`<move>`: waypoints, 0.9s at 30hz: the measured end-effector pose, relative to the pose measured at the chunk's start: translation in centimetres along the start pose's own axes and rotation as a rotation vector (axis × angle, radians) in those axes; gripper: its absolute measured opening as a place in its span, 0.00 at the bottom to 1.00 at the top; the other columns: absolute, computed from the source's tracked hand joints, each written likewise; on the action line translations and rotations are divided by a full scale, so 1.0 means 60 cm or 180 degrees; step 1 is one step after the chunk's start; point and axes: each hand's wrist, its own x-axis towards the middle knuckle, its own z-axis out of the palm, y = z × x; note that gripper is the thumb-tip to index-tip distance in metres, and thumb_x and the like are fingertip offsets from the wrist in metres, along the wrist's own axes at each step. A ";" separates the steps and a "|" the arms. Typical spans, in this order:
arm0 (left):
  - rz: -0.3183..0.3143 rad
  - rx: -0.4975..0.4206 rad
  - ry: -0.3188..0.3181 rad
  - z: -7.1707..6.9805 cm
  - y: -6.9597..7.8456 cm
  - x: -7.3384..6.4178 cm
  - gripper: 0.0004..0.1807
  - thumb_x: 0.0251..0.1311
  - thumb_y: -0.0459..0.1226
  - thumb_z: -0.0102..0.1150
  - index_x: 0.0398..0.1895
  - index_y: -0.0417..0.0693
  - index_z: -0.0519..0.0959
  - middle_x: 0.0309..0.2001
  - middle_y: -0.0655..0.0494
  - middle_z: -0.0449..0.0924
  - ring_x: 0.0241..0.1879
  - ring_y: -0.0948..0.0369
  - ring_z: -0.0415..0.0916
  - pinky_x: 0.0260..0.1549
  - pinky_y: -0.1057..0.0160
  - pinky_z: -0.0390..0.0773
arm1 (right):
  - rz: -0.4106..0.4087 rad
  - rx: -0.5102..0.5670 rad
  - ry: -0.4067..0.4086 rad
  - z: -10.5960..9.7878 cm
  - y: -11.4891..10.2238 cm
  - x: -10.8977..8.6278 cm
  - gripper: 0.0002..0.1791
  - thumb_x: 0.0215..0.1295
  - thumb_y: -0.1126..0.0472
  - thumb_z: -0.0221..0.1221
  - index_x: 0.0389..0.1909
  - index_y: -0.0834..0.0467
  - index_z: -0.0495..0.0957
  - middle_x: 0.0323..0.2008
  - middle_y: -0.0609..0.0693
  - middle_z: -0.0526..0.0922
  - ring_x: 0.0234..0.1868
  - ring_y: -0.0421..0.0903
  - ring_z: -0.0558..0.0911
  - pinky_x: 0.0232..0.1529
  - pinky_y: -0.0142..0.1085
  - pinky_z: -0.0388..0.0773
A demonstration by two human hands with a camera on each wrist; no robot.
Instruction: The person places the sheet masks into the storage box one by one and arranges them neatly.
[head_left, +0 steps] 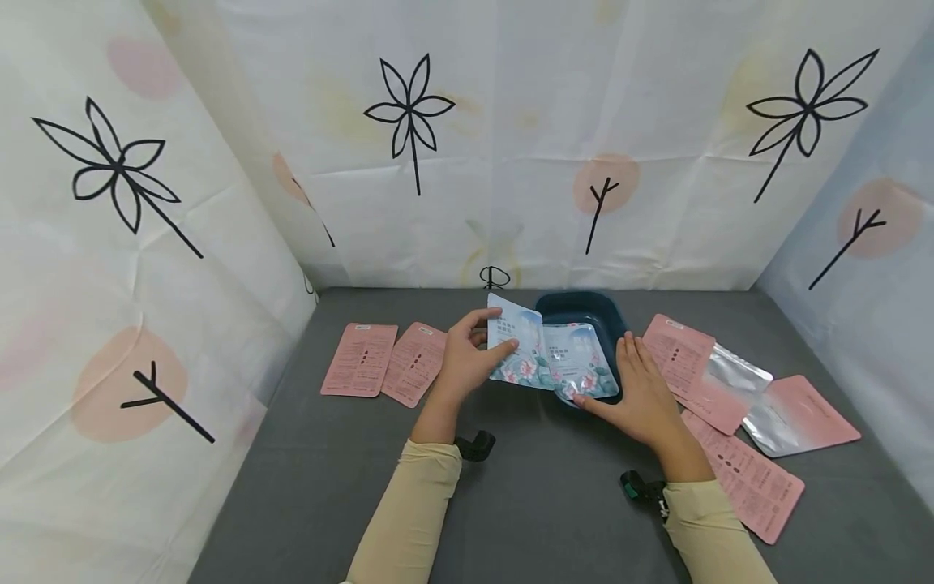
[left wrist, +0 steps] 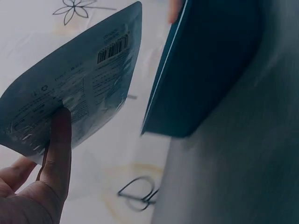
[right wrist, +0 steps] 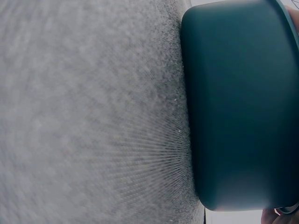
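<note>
My left hand (head_left: pixel 467 353) pinches a light blue foil sachet (head_left: pixel 521 341) printed with pink flowers, holding it upright at the left of a dark teal bin (head_left: pixel 619 312). In the left wrist view, the back of this sachet (left wrist: pixel 88 84) shows a barcode and small print, with a finger pressed against it. A similar light blue sachet (head_left: pixel 580 357) lies in the bin, partly overlapped by the held one. My right hand (head_left: pixel 645 397) rests against the bin's right side, fingers straight and thumb stretched to the near rim beside the sachet. The bin's outer wall (right wrist: pixel 238 107) fills much of the right wrist view.
Two pink sachets (head_left: pixel 359 359) lie on the grey table (head_left: pixel 540 519) at left. Right of the bin, several pink sachets (head_left: pixel 759 478) overlap in a loose pile, some with silver surfaces (head_left: pixel 737 375) showing. Patterned white cloth (head_left: pixel 503 146) hangs behind and along both sides.
</note>
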 end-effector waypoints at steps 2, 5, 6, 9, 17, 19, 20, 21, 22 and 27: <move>-0.0023 -0.0067 -0.0040 0.014 -0.007 0.001 0.30 0.62 0.30 0.75 0.68 0.49 0.79 0.57 0.40 0.79 0.47 0.57 0.85 0.37 0.64 0.88 | -0.0002 0.0000 0.0012 0.001 0.000 0.000 0.74 0.58 0.20 0.63 0.84 0.70 0.42 0.86 0.66 0.40 0.87 0.64 0.40 0.81 0.68 0.46; -0.0068 -0.0091 -0.0044 0.032 -0.016 0.002 0.29 0.62 0.31 0.75 0.67 0.48 0.79 0.56 0.40 0.78 0.46 0.58 0.84 0.37 0.65 0.87 | -0.0007 -0.0004 0.0010 0.002 0.000 0.000 0.74 0.58 0.20 0.63 0.84 0.70 0.42 0.86 0.66 0.40 0.87 0.65 0.41 0.81 0.68 0.46; -0.0081 -0.0080 -0.0032 0.036 -0.018 0.001 0.29 0.62 0.31 0.75 0.67 0.48 0.79 0.56 0.40 0.78 0.46 0.58 0.84 0.37 0.65 0.87 | -0.0009 -0.0005 0.0010 0.002 0.001 0.001 0.74 0.58 0.20 0.63 0.84 0.70 0.42 0.86 0.67 0.40 0.87 0.65 0.41 0.81 0.68 0.46; -0.0105 -0.0060 0.0013 0.048 -0.024 0.002 0.28 0.62 0.31 0.75 0.66 0.48 0.79 0.55 0.42 0.78 0.45 0.59 0.84 0.37 0.65 0.86 | -0.0009 -0.0013 0.0018 0.002 0.002 0.001 0.74 0.58 0.20 0.63 0.84 0.70 0.42 0.86 0.66 0.40 0.87 0.65 0.41 0.81 0.68 0.47; -0.0125 0.0054 0.0120 0.063 -0.038 0.004 0.29 0.62 0.32 0.75 0.67 0.44 0.79 0.52 0.44 0.78 0.44 0.59 0.84 0.37 0.65 0.86 | -0.0029 -0.0005 0.0042 0.005 0.006 0.001 0.74 0.58 0.21 0.63 0.84 0.69 0.41 0.86 0.66 0.40 0.87 0.65 0.41 0.81 0.68 0.47; -0.0154 0.0067 0.0107 0.067 -0.041 0.005 0.28 0.63 0.32 0.75 0.67 0.45 0.79 0.52 0.44 0.78 0.44 0.59 0.84 0.38 0.65 0.87 | -0.0037 -0.0009 0.0043 0.004 0.005 0.000 0.74 0.58 0.21 0.63 0.84 0.69 0.41 0.86 0.66 0.40 0.87 0.65 0.41 0.81 0.68 0.47; -0.0169 0.0078 0.0092 0.069 -0.042 0.006 0.28 0.63 0.33 0.75 0.66 0.45 0.79 0.52 0.44 0.78 0.44 0.59 0.85 0.38 0.64 0.87 | -0.0040 -0.0010 0.0039 0.004 0.006 0.000 0.74 0.59 0.21 0.63 0.84 0.69 0.41 0.86 0.66 0.40 0.87 0.65 0.40 0.81 0.68 0.47; -0.0181 0.0085 0.0067 0.071 -0.043 0.007 0.28 0.63 0.33 0.75 0.66 0.45 0.79 0.52 0.44 0.78 0.43 0.59 0.85 0.38 0.64 0.88 | -0.0044 -0.0014 0.0040 0.004 0.006 0.001 0.74 0.59 0.21 0.63 0.84 0.69 0.41 0.86 0.66 0.40 0.87 0.64 0.40 0.81 0.68 0.47; -0.0205 0.0100 0.0029 0.073 -0.044 0.008 0.28 0.64 0.34 0.75 0.66 0.45 0.79 0.53 0.44 0.78 0.43 0.59 0.85 0.37 0.64 0.88 | -0.0044 -0.0023 0.0040 0.005 0.007 0.001 0.74 0.59 0.21 0.63 0.84 0.69 0.41 0.86 0.66 0.40 0.87 0.64 0.40 0.81 0.68 0.47; -0.0304 0.0237 -0.0116 0.078 -0.055 0.012 0.28 0.66 0.38 0.73 0.68 0.44 0.77 0.56 0.44 0.78 0.41 0.60 0.85 0.35 0.66 0.85 | -0.0034 -0.0053 0.0028 0.006 0.008 0.002 0.74 0.59 0.20 0.62 0.85 0.69 0.41 0.86 0.66 0.41 0.87 0.64 0.40 0.81 0.68 0.47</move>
